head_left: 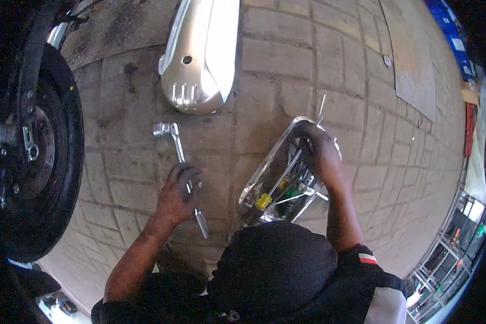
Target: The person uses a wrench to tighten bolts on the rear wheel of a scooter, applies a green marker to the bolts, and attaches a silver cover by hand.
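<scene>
My left hand (pixel 179 193) is closed around the shaft of a chrome socket wrench (pixel 179 147), whose socket end points away from me and to the left. The handle's other end sticks out below my fingers, close to the paving. To the right, my right hand (pixel 317 150) reaches into the far end of a shiny metal tray (pixel 252 183). Its fingertips are dark and hidden among the tools, so their grip does not show. Inside the tray lie a screwdriver with a yellow handle (pixel 263 202) and several other metal tools. A thin rod (pixel 322 109) juts past the tray's far end.
A wheel with a black tyre (pixel 70 146) stands at the left. Ahead lies a silver, rounded vehicle part (pixel 197 70) on the brick paving (pixel 278 59). A flat board (pixel 413 59) is at the far right, with a metal rack (pixel 443 254) near the right rim.
</scene>
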